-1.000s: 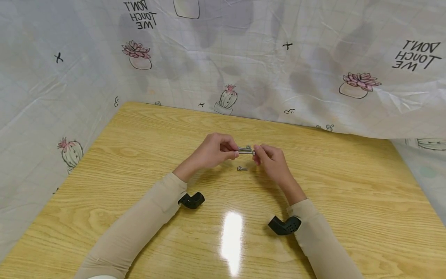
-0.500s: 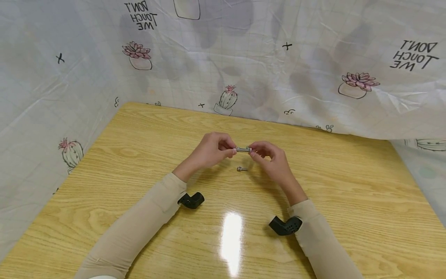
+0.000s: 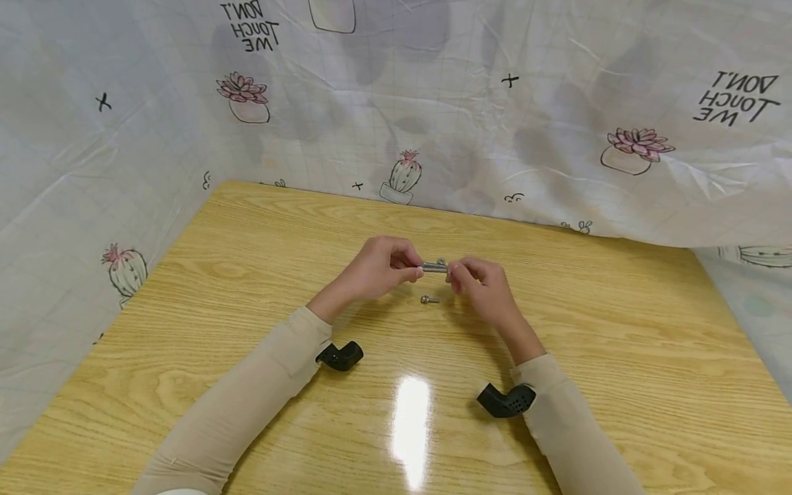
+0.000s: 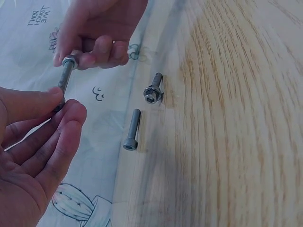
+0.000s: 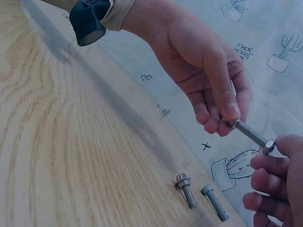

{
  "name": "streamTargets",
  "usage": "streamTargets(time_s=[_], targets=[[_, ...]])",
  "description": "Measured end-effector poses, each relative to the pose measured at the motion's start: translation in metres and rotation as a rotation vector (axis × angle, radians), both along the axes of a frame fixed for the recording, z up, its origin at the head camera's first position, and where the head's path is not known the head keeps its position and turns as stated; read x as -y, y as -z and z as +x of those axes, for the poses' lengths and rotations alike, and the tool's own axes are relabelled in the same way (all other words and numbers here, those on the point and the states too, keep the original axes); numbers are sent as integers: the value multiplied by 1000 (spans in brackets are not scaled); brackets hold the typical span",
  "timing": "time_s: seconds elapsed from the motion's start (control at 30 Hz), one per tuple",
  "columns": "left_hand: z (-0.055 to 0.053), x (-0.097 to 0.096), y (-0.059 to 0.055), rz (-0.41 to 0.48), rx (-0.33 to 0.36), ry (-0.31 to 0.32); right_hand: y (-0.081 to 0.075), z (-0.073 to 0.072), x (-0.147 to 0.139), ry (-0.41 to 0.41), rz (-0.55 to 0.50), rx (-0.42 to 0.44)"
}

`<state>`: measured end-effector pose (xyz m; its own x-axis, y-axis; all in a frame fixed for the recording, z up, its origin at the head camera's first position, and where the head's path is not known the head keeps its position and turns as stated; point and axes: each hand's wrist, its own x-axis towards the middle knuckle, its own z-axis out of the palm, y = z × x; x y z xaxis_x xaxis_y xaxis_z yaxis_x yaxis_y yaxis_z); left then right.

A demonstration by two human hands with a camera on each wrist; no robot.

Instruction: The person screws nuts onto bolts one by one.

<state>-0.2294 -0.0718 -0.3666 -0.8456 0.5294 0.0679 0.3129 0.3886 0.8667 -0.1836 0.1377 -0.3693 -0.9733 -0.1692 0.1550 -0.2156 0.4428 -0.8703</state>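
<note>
Since half a second ago, the right hand (image 3: 485, 283) has eased slightly rightward and its spread thumb and forefinger have come together, while the left hand (image 3: 379, 268) has shifted a touch to the right. Between them, above the table (image 3: 619, 330), is the held bolt (image 3: 435, 267), lying roughly level from side to side in the head view. Left thumb and fingers pinch one end of it; right thumb and fingertips pinch the nut (image 5: 268, 147) at the other end, with bare thread showing between the hands. Beneath, on the table, lie a nutted bolt (image 4: 152, 90) and, just beside it but apart, a plain bolt (image 4: 132, 130). Both forearms wear beige sleeves (image 3: 247, 385) with black wrist devices (image 3: 507, 400), and a printed sheet (image 3: 445, 103) hangs behind.
</note>
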Motion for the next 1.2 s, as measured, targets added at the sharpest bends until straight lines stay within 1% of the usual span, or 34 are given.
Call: streamTargets(time_s=[0.07,0.2,0.3,0.4,0.63,0.83,0.93,1.07,1.17,1.2], targets=[[0,0,0,-1,-1,-1,1,0,1,8,-2,-5],[0,1,1,-12,0,-25,21,-9,-6,-1,-58,-50],[-1,2,2,-12,5,-43,35,-16,-14,-23,-95,-87],[-1,2,3,-1,11,-51,32,-14,-13,-33,-89,-107],[-1,3,4,9,3,-41,9,1,-2,-22,-41,-108],[0,3,3,8,-20,-33,4,4,0,-26,-36,-67],[2,2,3,7,-25,-16,5,3,0,-24,-41,-55],[4,2,3,6,-30,8,21,-5,-4,-11,-51,-42],[5,2,3,4,-30,8,34,-11,-8,14,-53,-40],[5,2,3,2,-30,3,36,-11,-8,17,-61,-46]])
